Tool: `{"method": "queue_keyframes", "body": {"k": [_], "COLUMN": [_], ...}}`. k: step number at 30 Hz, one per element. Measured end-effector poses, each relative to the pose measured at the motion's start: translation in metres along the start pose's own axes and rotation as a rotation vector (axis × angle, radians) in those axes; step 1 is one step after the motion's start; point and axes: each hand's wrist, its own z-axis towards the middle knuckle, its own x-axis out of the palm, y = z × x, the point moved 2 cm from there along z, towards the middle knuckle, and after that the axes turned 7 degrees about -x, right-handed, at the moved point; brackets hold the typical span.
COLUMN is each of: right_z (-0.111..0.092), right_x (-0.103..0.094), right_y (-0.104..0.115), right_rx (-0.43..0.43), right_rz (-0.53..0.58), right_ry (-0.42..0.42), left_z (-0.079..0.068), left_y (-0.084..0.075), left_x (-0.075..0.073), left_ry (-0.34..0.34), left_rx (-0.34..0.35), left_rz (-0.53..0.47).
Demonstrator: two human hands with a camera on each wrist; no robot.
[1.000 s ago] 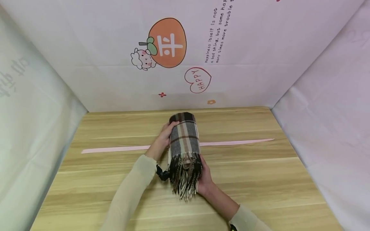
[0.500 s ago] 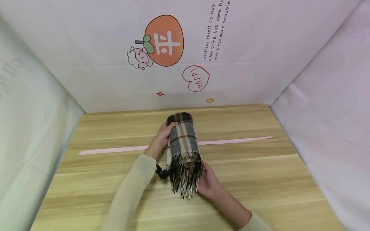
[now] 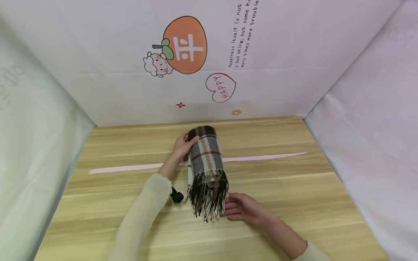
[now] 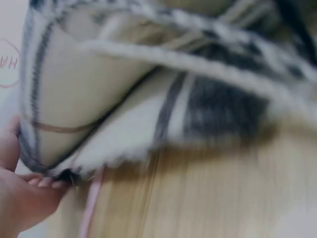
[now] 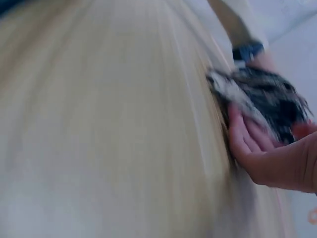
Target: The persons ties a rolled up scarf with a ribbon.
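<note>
Pink tape [image 3: 127, 168] is stretching from the left across the wood-grain tabletop [image 3: 294, 203]. Next, beyond a cream sleeve [image 3: 140, 210], the person's left hand [image 3: 183, 145] is gripping the far left edge of a plaid fringed scarf [image 3: 205, 156], thumb lying on top and fingers tucked beneath, presumably to keep the bundled layers together. The scarf itself is sitting mid-table, straddling the tape; I'm not managing to tell whether its whole underside is touching the wood. Its long axis is running away from the person, leaning slightly left at the far end, while the fringe [image 3: 209, 197] is pointing back towards the person and slightly right. Further right, the right hand [image 3: 243, 208] is grasping nothing: its loosely extended fingers are lying against the fringe's right side, perhaps placed there to stop the loose strands from spreading.
</note>
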Motion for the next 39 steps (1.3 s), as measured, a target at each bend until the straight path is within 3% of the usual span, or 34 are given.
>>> {"method": "queue_keyframes", "body": {"k": [2, 4, 8, 11, 13, 17, 21, 24, 31, 39], "right_z": [-0.004, -0.006, 0.000, 0.017, 0.034, 0.066, 0.081, 0.083, 0.086, 0.094], "right_x": [-0.009, -0.018, -0.031, -0.032, -0.029, -0.021, -0.012, -0.009, -0.005, -0.011], "right_y": [0.010, 0.024, 0.056, 0.074, 0.081, 0.080, 0.070, 0.066, 0.064, 0.062], "right_rx": [-0.042, -0.105, -0.262, -0.356, -0.398, -0.389, -0.279, -0.216, -0.164, -0.146], "right_rz": [-0.139, -0.293, -0.567, -0.793, -0.959, -1.198, -1.262, -1.294, -1.341, -1.337], "right_ry": [0.040, 0.013, -0.210, -0.365, -0.414, -0.386, -0.329, -0.329, -0.313, -0.316], "left_z": [-0.009, -0.020, -0.048, -0.068, -0.076, -0.088, -0.096, -0.099, -0.101, -0.089], "left_y": [-0.003, -0.005, -0.010, -0.012, -0.011, -0.002, 0.009, 0.013, 0.016, 0.017], "left_x": [-0.007, -0.014, -0.019, -0.009, 0.002, 0.024, 0.031, 0.028, 0.021, 0.018], "left_ry": [0.008, 0.018, 0.024, 0.013, 0.003, -0.006, -0.031, -0.040, -0.020, 0.021], "left_rx": [0.016, 0.034, 0.098, 0.148, 0.167, 0.132, 0.016, -0.028, -0.041, -0.041], "left_rz": [0.056, 0.127, 0.336, 0.471, 0.548, 0.730, 0.840, 0.884, 0.934, 0.930]}}
